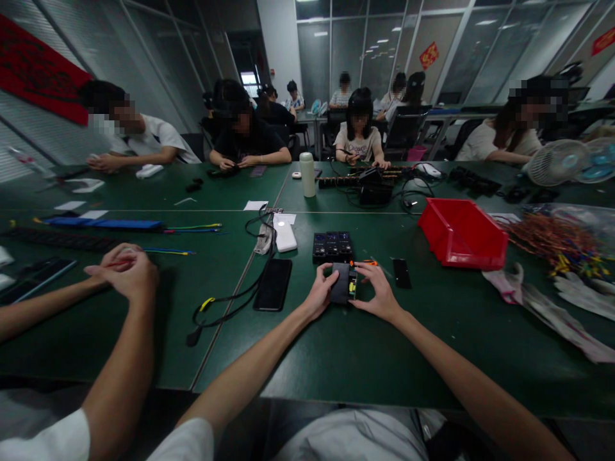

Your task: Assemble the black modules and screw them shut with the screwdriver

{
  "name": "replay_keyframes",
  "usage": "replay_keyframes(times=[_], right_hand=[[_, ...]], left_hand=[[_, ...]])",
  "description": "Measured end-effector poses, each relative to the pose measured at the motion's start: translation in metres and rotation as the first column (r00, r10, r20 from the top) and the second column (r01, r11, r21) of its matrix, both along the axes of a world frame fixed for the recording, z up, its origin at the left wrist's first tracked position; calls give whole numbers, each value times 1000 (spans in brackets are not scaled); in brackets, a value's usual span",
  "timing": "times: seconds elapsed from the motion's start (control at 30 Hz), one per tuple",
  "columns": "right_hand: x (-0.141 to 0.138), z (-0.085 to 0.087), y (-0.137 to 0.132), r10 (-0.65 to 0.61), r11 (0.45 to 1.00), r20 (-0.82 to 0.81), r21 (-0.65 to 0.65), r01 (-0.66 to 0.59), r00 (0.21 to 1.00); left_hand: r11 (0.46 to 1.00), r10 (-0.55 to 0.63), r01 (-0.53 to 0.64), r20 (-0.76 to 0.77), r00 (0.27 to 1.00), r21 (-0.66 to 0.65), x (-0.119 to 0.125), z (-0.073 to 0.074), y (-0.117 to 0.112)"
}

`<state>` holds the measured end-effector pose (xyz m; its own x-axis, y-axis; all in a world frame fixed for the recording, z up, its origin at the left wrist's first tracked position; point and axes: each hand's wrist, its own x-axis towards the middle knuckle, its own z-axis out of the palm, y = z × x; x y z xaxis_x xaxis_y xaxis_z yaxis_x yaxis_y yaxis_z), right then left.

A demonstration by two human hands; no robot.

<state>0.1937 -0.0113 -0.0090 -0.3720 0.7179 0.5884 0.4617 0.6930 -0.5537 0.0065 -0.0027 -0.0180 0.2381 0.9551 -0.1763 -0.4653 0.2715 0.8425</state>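
My left hand (319, 291) grips a dark grey box-shaped housing (341, 283), with the thumb across its top. From the right side of that housing shows a circuit board (352, 285) with yellow parts. My right hand (379, 291) curves around the board's side, thumb at the near edge and fingertips at the far edge. Just beyond my hands stands a row of black modules (332, 246). Something orange (369, 262), partly hidden by my right fingers, lies behind them. A flat black plate (401, 273) rests to the right.
Left of my hands lie a black phone (273, 285), a white power bank (285, 232) and a black cable (225, 299). At right are a red bin (464, 234), gloves (552, 314) and bundled wires (552, 237). A co-worker's hands (127, 266) are at left; a bottle (307, 174) stands ahead.
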Motion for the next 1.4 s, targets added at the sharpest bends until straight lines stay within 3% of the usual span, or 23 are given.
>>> replay_keyframes(times=[0.43,0.77,1.4], right_hand=[[-2,2,0,-2,1000,-13,-17,1,1000],[-3,3,-1,-34,999,-6,-24,33,999],[-3,1,1,-17,995,-14,-94,15,1000]], left_hand=[[993,37,-36,-8,999,115,1,0,-1],[965,107,-50,-209,972,259,-1,-5,0],[947,140,-52,-260,955,316,-1,-1,2]])
